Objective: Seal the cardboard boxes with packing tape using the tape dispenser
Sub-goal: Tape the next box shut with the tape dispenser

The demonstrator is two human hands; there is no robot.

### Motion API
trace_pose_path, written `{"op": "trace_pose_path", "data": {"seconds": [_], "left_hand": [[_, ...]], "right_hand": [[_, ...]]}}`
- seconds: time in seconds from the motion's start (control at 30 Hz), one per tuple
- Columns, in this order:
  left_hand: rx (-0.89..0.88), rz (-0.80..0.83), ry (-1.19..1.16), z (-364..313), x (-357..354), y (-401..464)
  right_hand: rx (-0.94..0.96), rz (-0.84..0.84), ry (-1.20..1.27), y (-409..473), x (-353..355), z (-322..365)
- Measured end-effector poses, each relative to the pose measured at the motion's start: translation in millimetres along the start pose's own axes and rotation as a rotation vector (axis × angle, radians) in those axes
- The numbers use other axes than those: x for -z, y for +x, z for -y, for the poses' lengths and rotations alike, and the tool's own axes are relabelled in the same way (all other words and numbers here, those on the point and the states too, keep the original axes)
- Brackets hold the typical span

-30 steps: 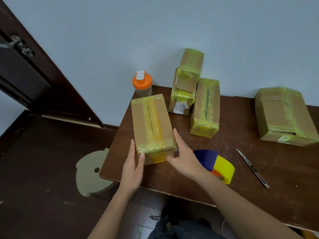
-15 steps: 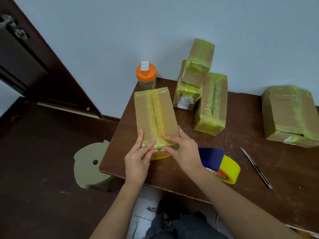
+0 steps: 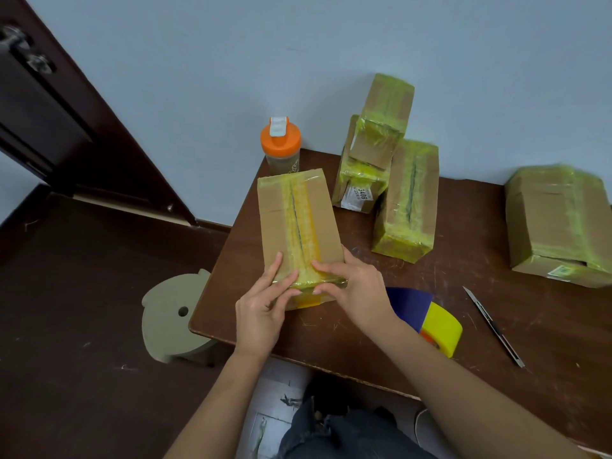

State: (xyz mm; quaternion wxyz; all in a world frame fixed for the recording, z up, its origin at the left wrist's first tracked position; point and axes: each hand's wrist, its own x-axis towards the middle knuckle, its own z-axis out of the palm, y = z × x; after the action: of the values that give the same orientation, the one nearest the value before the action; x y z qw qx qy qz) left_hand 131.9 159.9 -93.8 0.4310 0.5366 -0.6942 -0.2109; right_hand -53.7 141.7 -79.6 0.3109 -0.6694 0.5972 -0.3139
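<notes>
Pressing down on the near end of a long cardboard box (image 3: 299, 226), both hands on the yellow tape (image 3: 303, 223) that runs along its top seam. Left hand (image 3: 263, 313) flat, fingers straight and slightly spread, fingertips on the tape at the box's near left corner, thumb lying across the near edge. Right hand (image 3: 352, 289) also laid flat, fingers straight and pointing left along the near end of the top, thumb tucked below on the end face; nothing pinched or gripped by either. Box resting near the front left corner of the dark wooden surface (image 3: 364, 329), long axis running away from the body, a strip of yellow tape hanging down over its near end face.

Just right of the right wrist, partly hidden by the forearm, a tape dispenser (image 3: 427, 318) with a blue body and a yellow roll, lying on the surface. Further right, a slim utility knife (image 3: 493, 327) lying diagonally. Behind the held box, an orange-lidded shaker bottle (image 3: 280, 147) against the wall. To the right of that, three smaller taped boxes (image 3: 390, 170) clustered together, one perched tilted on top of another. At the far right, a larger taped box (image 3: 559, 223). On the floor at left, a low round stool (image 3: 175, 318) just beside the surface's corner.
</notes>
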Motion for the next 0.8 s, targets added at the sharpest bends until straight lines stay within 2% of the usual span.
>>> {"op": "trace_pose_path", "data": {"seconds": [0.13,0.3,0.57,0.67,0.8], "left_hand": [[-0.059,0.021,0.033,5,2,1],[0.03,0.065,-0.026,2,7,0],[0.024,0.103,-0.048,1,9,3],[0.066,0.199,-0.064,-1,16,3],[0.113,0.497,0.013,-1,36,8]], "right_hand": [[0.067,0.049,-0.028,1,8,-8],[0.044,0.243,0.013,5,25,-7],[0.061,0.261,0.063,6,32,-3],[0.02,0.335,0.031,9,35,-4],[0.02,0.597,-0.055,14,54,-5]]}}
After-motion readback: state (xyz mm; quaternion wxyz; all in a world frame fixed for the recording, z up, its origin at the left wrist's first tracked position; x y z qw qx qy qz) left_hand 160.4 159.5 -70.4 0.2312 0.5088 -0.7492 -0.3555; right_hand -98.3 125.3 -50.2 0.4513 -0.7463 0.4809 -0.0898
